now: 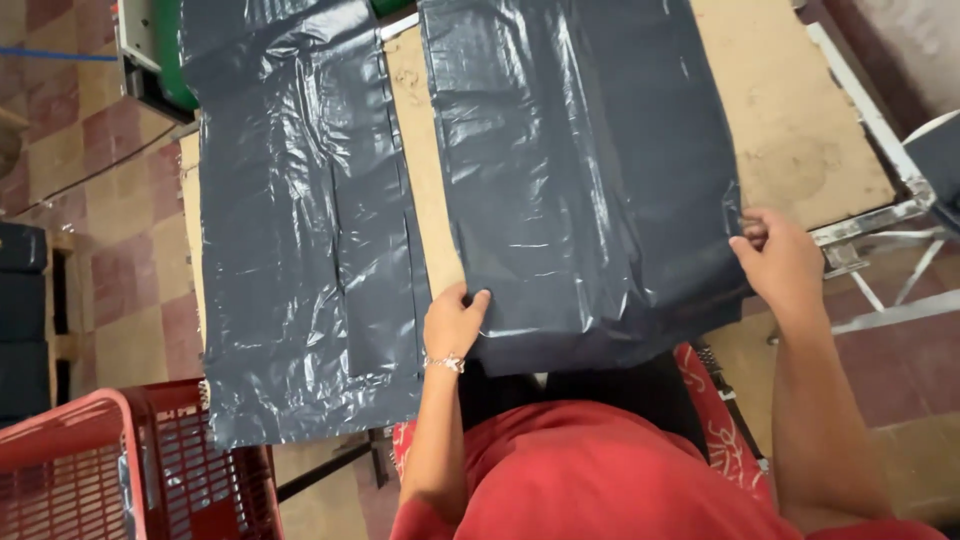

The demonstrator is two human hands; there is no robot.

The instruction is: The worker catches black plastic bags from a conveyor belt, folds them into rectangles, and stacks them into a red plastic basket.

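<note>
Hands pinch opposite edges of the dark plastic sheet stack (pixel 585 180) on the worktable (pixel 790 130) — left hand (pixel 453 322) at its near-left edge, right hand (pixel 778 262) at its right edge — squaring it beside a second pile (pixel 300 230).

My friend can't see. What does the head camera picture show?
Two hands, left hand and right hand, grip the edges of a dark grey plastic sheet stack on a wooden table. A second grey stack lies left, near a red crate.
</note>
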